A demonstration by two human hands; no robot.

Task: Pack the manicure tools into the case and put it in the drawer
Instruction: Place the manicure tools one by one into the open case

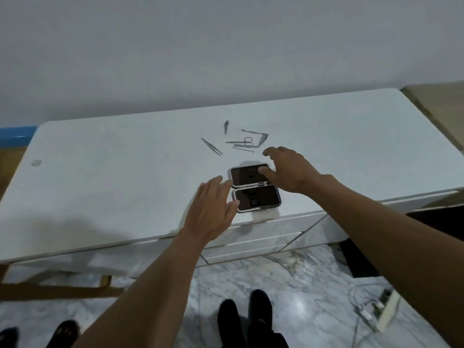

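A dark manicure case [253,188] with a silver rim lies open flat in two halves near the front edge of the white cabinet top [125,177]. My left hand [213,209] rests at its left side, fingers apart, fingertips touching the rim. My right hand [288,169] hovers over the far half, fingers spread, thumb on the dark lining. Beyond the case lie loose steel tools: tweezers [212,146], a small pointed tool [226,126], scissors [242,141], a bent nipper [257,135] and a thin stick [243,149].
White drawer fronts [263,237] sit under the top, below the case. The floor is marble. A power strip with cables [376,310] lies at the right. A wooden frame [50,290] stands at the left. Feet in dark shoes show at the bottom.
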